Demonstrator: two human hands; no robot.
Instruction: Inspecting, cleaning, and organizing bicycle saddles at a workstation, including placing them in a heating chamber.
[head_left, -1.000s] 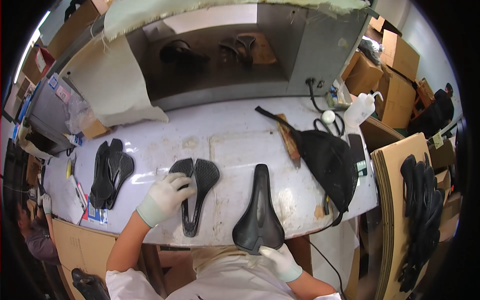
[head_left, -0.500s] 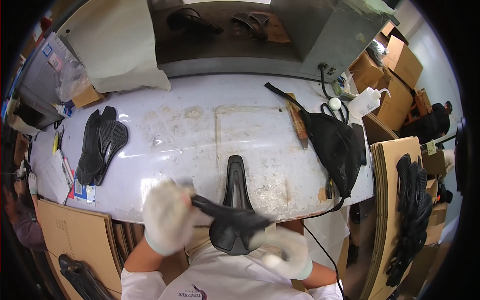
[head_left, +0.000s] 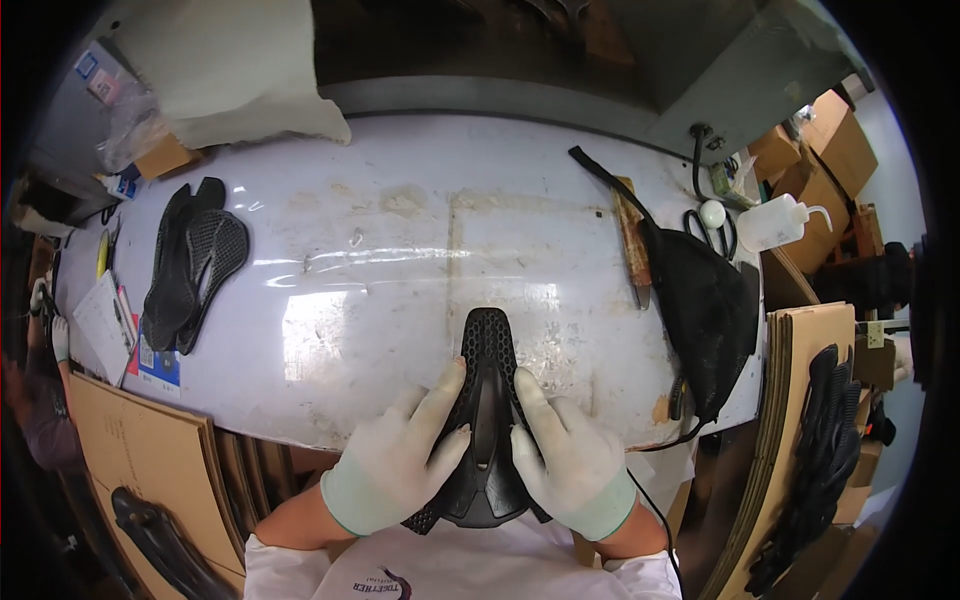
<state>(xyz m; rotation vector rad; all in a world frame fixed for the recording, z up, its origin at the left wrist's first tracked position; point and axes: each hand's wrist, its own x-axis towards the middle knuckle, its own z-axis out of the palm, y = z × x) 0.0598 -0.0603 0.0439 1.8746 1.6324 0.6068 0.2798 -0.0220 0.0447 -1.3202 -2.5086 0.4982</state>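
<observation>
A black bicycle saddle (head_left: 484,500) lies at the table's near edge in front of me, its narrow nose pointing away. Over it sits a black honeycomb-patterned saddle pad (head_left: 489,328), with a long slot down the middle. My left hand (head_left: 395,460), in a white glove, grips the pad's left edge, thumb and fingers pressing along it. On the other side my gloved right hand (head_left: 575,455) holds the right edge in the same way. The palms cover part of the wide rear end.
Two black saddle pads (head_left: 195,265) lie at the left of the white table (head_left: 350,220). To the right are a black cloth bag (head_left: 700,310), a wood-handled knife (head_left: 634,240), scissors and a squeeze bottle (head_left: 775,222). A grey metal cabinet (head_left: 520,100) stands behind. Cardboard stacks flank me.
The pad, blurred and raised between my hands before, now lies over the saddle with its nose pointing away. Both hands have come in to its two sides. My view has tipped downward.
</observation>
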